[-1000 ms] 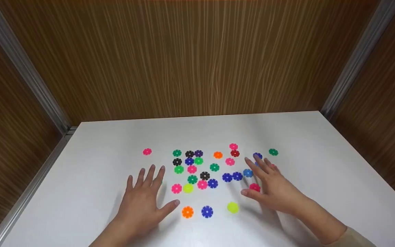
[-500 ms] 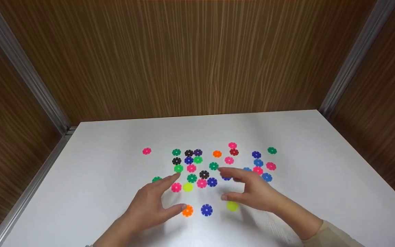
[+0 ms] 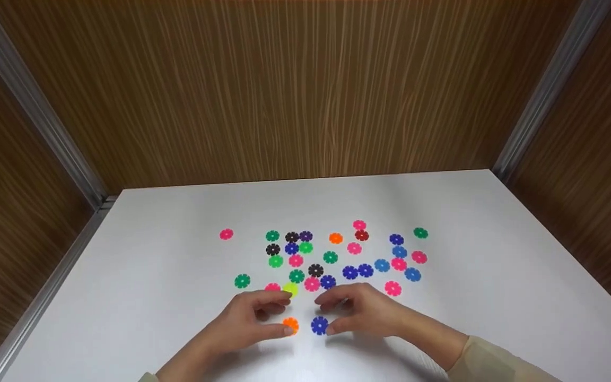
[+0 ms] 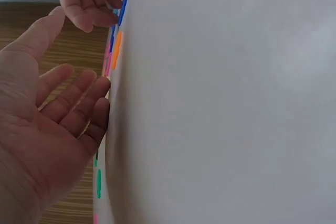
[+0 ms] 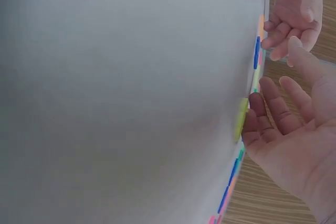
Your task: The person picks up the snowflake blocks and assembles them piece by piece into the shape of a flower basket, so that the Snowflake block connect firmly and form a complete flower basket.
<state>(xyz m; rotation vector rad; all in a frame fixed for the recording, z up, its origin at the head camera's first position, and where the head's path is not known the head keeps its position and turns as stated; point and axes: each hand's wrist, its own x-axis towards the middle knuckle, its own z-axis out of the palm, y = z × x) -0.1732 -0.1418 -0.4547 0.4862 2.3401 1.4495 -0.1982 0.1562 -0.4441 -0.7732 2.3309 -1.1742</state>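
left hand (image 3: 252, 319) and right hand (image 3: 366, 312) face each other over white flat tabletop (image 3: 178, 223), each grip loosely curved, holding nothing; orange notched plastic disc (image 3: 291, 323) lies partly behind left hand, dark-blue notched plastic disc (image 3: 319, 325) just at right hand, more multicoloured round discs (image 3: 330, 257) scattered beyond.

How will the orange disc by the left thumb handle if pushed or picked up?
The orange disc lies flat and shows thin edge-on in the left wrist view, so probably light and awkward to pinch up. The white table has a smooth sheen, so a push would likely slide it, not roll or tip it.
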